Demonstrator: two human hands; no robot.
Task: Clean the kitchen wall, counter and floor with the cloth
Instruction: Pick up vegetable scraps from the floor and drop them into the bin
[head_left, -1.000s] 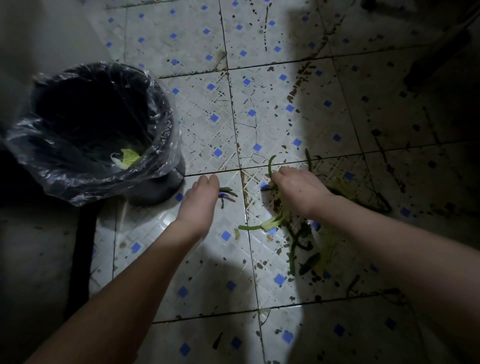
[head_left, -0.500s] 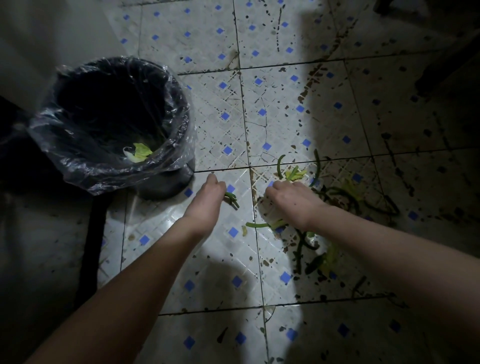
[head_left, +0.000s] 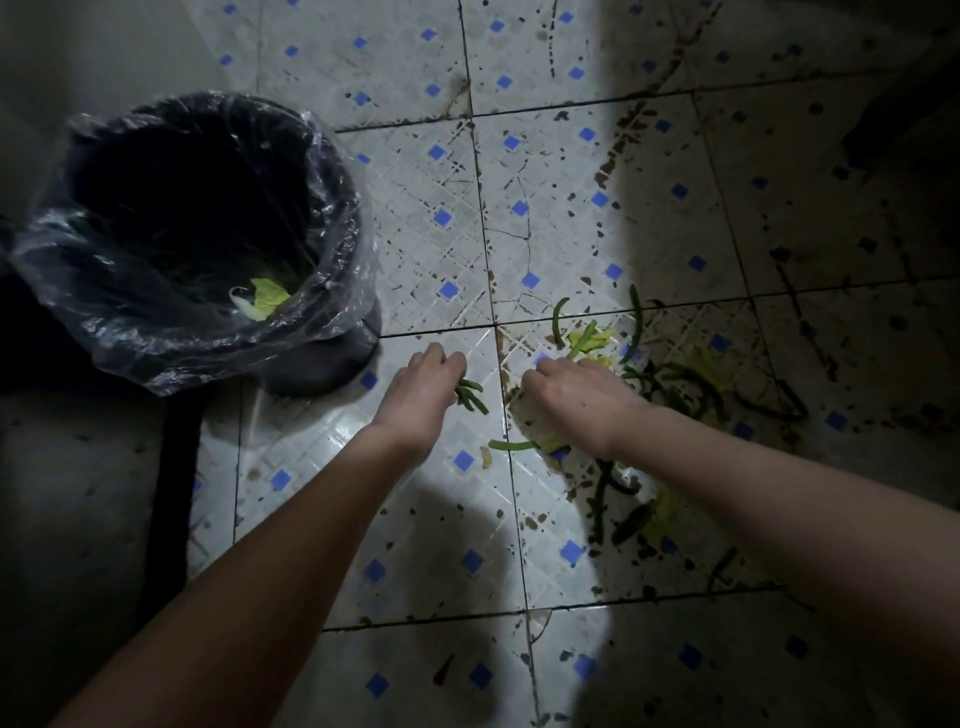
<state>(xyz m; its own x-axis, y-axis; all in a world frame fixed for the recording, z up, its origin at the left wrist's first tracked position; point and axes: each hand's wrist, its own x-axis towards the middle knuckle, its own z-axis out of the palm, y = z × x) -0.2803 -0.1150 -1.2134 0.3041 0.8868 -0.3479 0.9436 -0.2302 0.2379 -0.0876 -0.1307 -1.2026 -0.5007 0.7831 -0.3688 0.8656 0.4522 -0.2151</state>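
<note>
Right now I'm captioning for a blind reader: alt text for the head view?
A person's left hand grips green beans above a dirty tiled floor, while the right hand reaches into scattered vegetable scraps; a plastic-lined bin stands left.

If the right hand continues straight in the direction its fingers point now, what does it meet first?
Probably the yellow-green leaf scraps just beyond the right hand, then a green bean; depth is uncertain.

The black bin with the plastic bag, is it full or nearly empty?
Nearly empty, as far as shows. The bin stands upright and open, and only a pale leafy scrap lies inside, near its rim. Its dark bottom is hard to see.
</note>
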